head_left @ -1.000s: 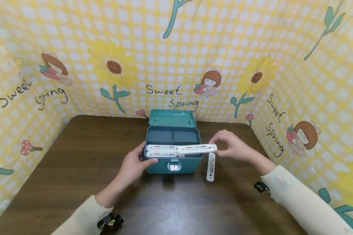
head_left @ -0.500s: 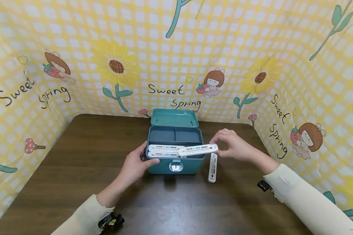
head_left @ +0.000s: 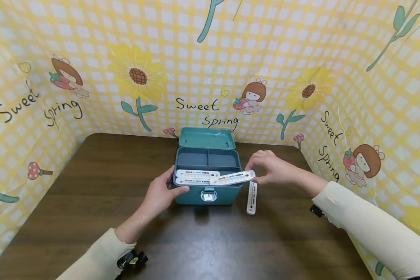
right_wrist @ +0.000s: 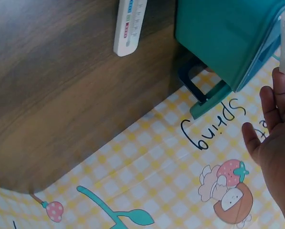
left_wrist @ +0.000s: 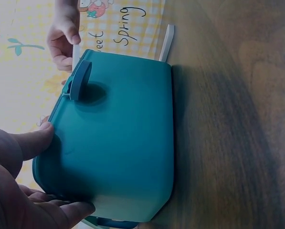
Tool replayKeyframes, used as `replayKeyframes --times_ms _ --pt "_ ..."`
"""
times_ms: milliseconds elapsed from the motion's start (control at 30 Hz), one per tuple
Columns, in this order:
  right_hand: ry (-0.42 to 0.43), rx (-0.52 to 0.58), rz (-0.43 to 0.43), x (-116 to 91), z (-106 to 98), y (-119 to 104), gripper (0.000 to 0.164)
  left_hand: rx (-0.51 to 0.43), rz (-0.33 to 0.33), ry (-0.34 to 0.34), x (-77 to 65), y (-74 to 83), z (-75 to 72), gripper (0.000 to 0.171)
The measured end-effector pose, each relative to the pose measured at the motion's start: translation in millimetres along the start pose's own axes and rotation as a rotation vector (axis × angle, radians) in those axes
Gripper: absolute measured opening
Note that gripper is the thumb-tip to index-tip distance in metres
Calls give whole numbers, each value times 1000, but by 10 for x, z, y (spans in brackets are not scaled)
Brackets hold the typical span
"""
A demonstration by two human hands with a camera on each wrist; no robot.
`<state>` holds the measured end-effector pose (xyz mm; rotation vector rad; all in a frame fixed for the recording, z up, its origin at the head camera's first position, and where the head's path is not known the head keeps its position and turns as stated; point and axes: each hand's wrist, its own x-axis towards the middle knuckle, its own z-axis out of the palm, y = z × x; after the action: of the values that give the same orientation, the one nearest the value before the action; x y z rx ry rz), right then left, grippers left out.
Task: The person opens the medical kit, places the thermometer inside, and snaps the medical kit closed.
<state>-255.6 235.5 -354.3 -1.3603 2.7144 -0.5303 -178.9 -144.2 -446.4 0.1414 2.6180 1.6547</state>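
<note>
A teal storage box [head_left: 192, 197] stands with its lid [head_left: 207, 138] folded back and a silver clasp in front. My left hand [head_left: 162, 192] grips its left front corner, thumb on the front and fingers along the side. Two white thermometers [head_left: 196, 174] lie along the front compartment. With thumb and fingertips my right hand [head_left: 274, 168] pinches the right end of another white thermometer [head_left: 232, 178]. That one slants over the box's right front, its left end lower and overlapping the others. A further thermometer [head_left: 251, 198] lies on the table by the box's right side.
The box's rear tray [head_left: 193, 158] is split by a divider. A dark handle [right_wrist: 192, 81] shows behind the box in the right wrist view. The brown wooden table [head_left: 101, 194] ends at a yellow checked cloth [head_left: 196, 58] hung around it.
The held thermometer has tilted more, its left end dipping toward the front compartment and its right end staying raised. My left hand keeps its place on the box.
</note>
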Motion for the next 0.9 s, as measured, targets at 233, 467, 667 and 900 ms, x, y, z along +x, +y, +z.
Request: replayKeyframes --times_ms 233,467,667,900 --pt "-65 -16 -38 68 65 -27 27 -6 -4 -3 -14 -3 -10 95" --pt "-76 -104 -119 193 45 -135 30 3 -18 -9 -24 -11 -22 96" --pt "-113 -145 -148 337 -12 -233 31 7 -15 -6 -7 -4 -12 96" --pt "-167 -181 -151 493 -38 -338 31 4 -16 -3 -1 13 -2 96"
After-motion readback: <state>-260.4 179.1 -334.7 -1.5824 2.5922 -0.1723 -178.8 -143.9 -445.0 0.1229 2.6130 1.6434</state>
